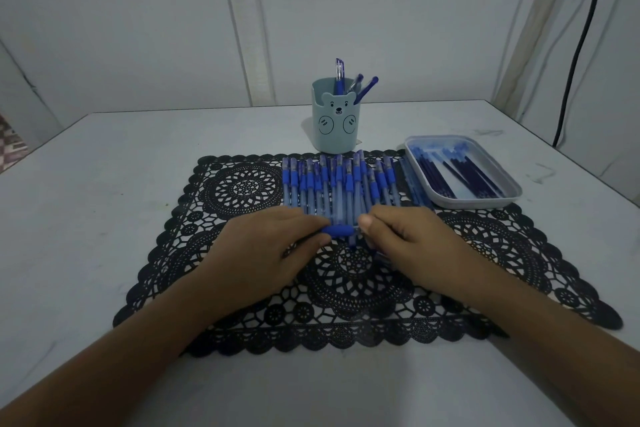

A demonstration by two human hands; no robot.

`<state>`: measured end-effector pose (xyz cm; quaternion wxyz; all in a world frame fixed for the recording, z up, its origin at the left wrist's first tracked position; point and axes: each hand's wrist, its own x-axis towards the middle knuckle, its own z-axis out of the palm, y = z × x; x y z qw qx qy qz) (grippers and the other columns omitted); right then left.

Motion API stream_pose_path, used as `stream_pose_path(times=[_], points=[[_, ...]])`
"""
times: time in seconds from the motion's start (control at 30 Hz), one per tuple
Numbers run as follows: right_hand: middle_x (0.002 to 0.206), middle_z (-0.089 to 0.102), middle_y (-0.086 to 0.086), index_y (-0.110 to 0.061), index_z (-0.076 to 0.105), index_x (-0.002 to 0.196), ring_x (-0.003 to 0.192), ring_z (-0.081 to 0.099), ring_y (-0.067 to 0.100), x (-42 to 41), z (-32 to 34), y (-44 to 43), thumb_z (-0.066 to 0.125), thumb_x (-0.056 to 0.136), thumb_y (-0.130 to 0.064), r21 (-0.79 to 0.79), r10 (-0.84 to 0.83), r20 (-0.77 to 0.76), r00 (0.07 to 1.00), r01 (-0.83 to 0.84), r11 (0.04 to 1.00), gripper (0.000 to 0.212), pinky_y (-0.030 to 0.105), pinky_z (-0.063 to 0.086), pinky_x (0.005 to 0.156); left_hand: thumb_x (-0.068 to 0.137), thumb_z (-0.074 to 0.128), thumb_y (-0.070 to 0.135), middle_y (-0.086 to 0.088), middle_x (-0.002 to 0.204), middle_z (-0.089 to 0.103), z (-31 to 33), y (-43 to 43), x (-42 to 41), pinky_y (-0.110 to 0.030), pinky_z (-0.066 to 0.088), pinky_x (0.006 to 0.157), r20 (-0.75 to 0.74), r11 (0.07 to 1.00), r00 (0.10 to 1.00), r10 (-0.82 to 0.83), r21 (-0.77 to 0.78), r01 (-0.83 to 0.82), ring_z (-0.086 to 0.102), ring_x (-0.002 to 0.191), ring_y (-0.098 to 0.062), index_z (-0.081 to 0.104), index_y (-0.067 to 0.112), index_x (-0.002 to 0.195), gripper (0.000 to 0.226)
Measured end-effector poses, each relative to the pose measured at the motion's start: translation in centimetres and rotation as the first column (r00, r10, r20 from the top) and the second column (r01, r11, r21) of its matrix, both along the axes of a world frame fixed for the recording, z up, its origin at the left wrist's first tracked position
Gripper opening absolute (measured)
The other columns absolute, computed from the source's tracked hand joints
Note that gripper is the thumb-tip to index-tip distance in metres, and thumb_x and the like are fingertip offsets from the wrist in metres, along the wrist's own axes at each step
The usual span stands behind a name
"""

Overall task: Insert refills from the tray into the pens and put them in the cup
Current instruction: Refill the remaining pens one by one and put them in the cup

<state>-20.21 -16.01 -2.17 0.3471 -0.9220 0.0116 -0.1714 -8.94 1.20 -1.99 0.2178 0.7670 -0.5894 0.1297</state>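
Observation:
A row of several blue pens (341,182) lies on the black lace mat (242,191). Both hands meet just in front of that row. My left hand (266,246) grips a pen by its blue rubber grip (341,230), held sideways. My right hand (405,239) pinches the pen's tip end beside that grip; what sits under its fingers is hidden. The pale blue bear cup (336,125) stands behind the row with three pens (349,83) in it. A white tray (485,201) at the right holds several dark blue refills (450,173).
A few loose refills (412,180) lie on the mat between the pen row and the tray. The mat sits on a white table (104,166) against a pale wall. A black cable (585,28) hangs at the far right.

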Motion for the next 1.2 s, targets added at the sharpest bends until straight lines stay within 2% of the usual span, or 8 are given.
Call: stream_pose_path(times=[0.1, 0.2, 0.37, 0.5, 0.63, 0.8, 1.03, 1.2], points=[[0.049, 0.044, -0.01, -0.032, 0.043, 0.057, 0.048, 0.042, 0.006, -0.1, 0.4, -0.3, 0.036, 0.09, -0.046, -0.02, -0.036, 0.012, 0.999, 0.036, 0.999, 0.036, 0.025, 0.036, 0.051, 0.089, 0.04, 0.04, 0.025, 0.075, 0.046, 0.1, -0.1, 0.0, -0.001, 0.024, 0.057, 0.004, 0.999, 0.999, 0.039, 0.001, -0.039, 0.04, 0.065, 0.007, 0.065, 0.023, 0.104, 0.034], [0.058, 0.05, -0.008, -0.028, 0.046, 0.066, 0.051, 0.046, 0.005, -0.6, 1.3, -1.3, 0.023, 0.079, -0.064, -0.268, -0.086, -0.074, 0.994, 0.063, 0.961, 0.045, 0.021, 0.035, 0.052, 0.087, 0.033, 0.048, 0.019, 0.081, 0.06, -0.2, 0.1, 0.4, -0.005, 0.029, 0.055, -0.05, 0.995, 0.994, 0.093, 0.038, -0.092, 0.047, 0.064, 0.007, 0.063, 0.027, 0.105, 0.041], [0.073, 0.052, -0.013, -0.031, 0.047, 0.076, 0.064, 0.047, -0.001, -1.3, 1.9, -2.9, 0.047, 0.077, -0.065, -0.549, -0.108, -0.285, 0.953, -0.07, 0.833, 0.034, 0.017, 0.032, 0.053, 0.086, 0.041, 0.042, 0.019, 0.078, 0.059, -0.4, 0.2, 1.0, -0.008, 0.03, 0.054, -0.105, 0.991, 0.986, 0.127, 0.059, -0.121, 0.047, 0.062, 0.011, 0.064, 0.027, 0.105, 0.033], [0.078, 0.055, -0.012, -0.028, 0.053, 0.08, 0.069, 0.051, 0.002, -1.2, 1.7, -2.5, 0.059, 0.081, -0.048, -0.428, -0.032, -0.345, 0.938, -0.127, 0.895, 0.021, 0.019, 0.044, 0.061, 0.091, 0.046, 0.04, 0.023, 0.078, 0.057, -0.3, 0.2, 0.9, -0.007, 0.033, 0.05, -0.09, 0.988, 0.986, 0.139, 0.076, -0.132, 0.049, 0.064, 0.013, 0.061, 0.031, 0.111, 0.027], [0.077, 0.061, -0.01, -0.028, 0.056, 0.079, 0.071, 0.057, 0.006, -1.0, 2.0, -2.5, 0.063, 0.078, -0.042, -0.18, -0.069, -0.189, 0.98, 0.035, 0.983, 0.015, 0.019, 0.048, 0.063, 0.09, 0.054, 0.027, 0.037, 0.074, 0.044, 0.2, 0.2, 0.5, 0.001, 0.036, 0.056, -0.125, 0.994, 0.986, 0.108, 0.049, -0.102, 0.045, 0.067, 0.026, 0.057, 0.03, 0.121, 0.032], [0.072, 0.063, -0.007, -0.037, 0.061, 0.077, 0.06, 0.052, 0.0, -0.5, 2.0, -2.0, 0.066, 0.079, -0.033, 0.064, -0.096, -0.017, 0.995, 0.097, 0.993, 0.007, 0.011, 0.041, 0.058, 0.087, 0.042, 0.04, 0.031, 0.07, 0.048, 0.2, 0.2, 0.6, -0.005, 0.036, 0.051, -0.116, 0.993, 0.989, 0.09, 0.08, -0.081, 0.048, 0.068, 0.017, 0.059, 0.034, 0.114, 0.033], [0.078, 0.065, 0.006, -0.037, 0.063, 0.079, 0.065, 0.053, 0.015, -0.3, 1.5, -1.7, 0.066, 0.078, -0.032, 0.117, -0.066, -0.048, 0.997, 0.072, 0.991, 0.006, 0.023, 0.045, 0.062, 0.087, 0.043, 0.039, 0.031, 0.065, 0.046, 0.0, 0.2, 0.6, -0.002, 0.038, 0.059, -0.113, 0.995, 0.99, 0.083, 0.063, -0.076, 0.05, 0.066, 0.014, 0.061, 0.034, 0.11, 0.029], [0.062, 0.056, -0.009, -0.038, 0.061, 0.077, 0.056, 0.047, -0.001, -0.5, 1.7, -1.8, 0.066, 0.079, -0.031, 0.101, -0.085, -0.027, 0.996, 0.088, 0.991, 0.009, 0.009, 0.038, 0.054, 0.087, 0.037, 0.046, 0.032, 0.067, 0.048, 0.2, 0.2, 0.4, -0.003, 0.037, 0.06, -0.138, 0.997, 0.988, 0.073, 0.048, -0.066, 0.049, 0.066, 0.015, 0.061, 0.032, 0.109, 0.036]])
